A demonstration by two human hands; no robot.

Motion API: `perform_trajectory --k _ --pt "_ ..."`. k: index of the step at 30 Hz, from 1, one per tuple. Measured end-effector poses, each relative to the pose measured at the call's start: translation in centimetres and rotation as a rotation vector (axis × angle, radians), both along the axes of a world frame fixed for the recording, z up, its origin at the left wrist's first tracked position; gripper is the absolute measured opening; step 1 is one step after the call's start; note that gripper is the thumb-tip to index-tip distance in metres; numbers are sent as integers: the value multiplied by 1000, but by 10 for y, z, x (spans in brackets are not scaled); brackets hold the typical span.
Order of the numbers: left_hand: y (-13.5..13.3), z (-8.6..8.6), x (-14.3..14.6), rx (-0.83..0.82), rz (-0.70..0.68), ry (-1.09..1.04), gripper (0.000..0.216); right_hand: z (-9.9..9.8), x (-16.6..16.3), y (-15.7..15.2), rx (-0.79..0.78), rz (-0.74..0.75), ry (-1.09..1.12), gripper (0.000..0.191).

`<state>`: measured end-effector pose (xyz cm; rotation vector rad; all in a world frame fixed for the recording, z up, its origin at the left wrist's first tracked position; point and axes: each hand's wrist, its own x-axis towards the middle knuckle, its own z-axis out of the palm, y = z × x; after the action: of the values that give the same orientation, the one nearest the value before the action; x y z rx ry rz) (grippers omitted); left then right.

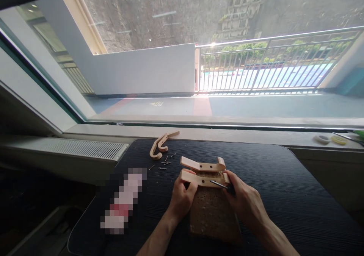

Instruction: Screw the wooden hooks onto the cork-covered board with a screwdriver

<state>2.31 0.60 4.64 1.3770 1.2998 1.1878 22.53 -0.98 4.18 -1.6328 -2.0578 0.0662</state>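
Left hand [182, 196] pinching nearer wooden hook [198, 180]; right hand [245, 196] curled around screwdriver [218, 184].

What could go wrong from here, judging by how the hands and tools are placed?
The screwdriver in the right hand points toward the left hand, so a slip might jab it. The nearer wooden hook is steadied by hand, with no clamp in view, and could shift. The loose screws might roll if bumped.

A windowsill [204, 135] and table [284, 191] show indoor workspace.
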Motion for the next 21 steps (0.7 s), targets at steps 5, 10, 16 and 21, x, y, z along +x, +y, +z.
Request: perform_trajectory --k 5,10,16,21 --pt "-3 4 0 -20 -3 -2 13 8 -3 -4 -17 -8 -26 32" --pt "-3 -2 -1 -8 0 -18 18 7 -3 -6 19 -12 -12 32" --pt "-2 -9 -4 -12 9 -20 24 6 -1 -6 -28 -22 -13 31" --pt "-3 -6 -6 -41 1 -61 26 6 -1 -6 -49 -36 -21 37"
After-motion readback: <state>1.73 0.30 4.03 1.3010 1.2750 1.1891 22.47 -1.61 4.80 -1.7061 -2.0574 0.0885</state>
